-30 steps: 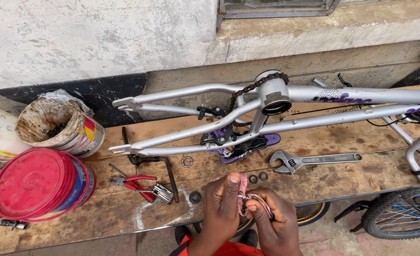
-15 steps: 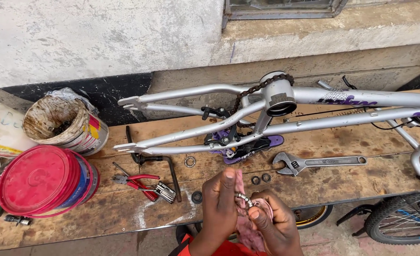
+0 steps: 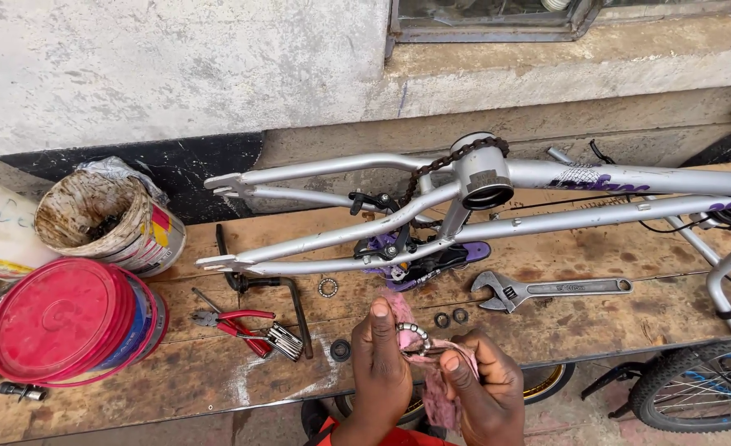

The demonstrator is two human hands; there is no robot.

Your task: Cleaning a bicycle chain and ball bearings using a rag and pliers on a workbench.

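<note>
My left hand (image 3: 382, 363) and my right hand (image 3: 481, 388) are together at the bottom middle, over the front edge of the wooden bench (image 3: 597, 281). Between them they hold a pink rag (image 3: 431, 388) and a ring of steel bearing balls (image 3: 412, 332). The left thumb and fingers pinch the ring against the rag. The right hand grips the rag from below. A silver bicycle frame (image 3: 547, 177) lies on the bench behind the hands, with a chain (image 3: 448, 161) draped by its open bottom bracket shell (image 3: 485, 186).
An adjustable wrench (image 3: 547, 289), small rings (image 3: 450, 316), another bearing ring (image 3: 327, 287), red-handled pliers (image 3: 242, 322) and a black crank arm (image 3: 258, 285) lie on the bench. A red-lidded bucket (image 3: 60, 318) and dirty tin (image 3: 105, 219) stand left. A bicycle wheel (image 3: 696, 388) sits lower right.
The view has shifted slightly right and down. My hands have turned the rag around the bearing ring, which now shows above the rag by my left thumb.
</note>
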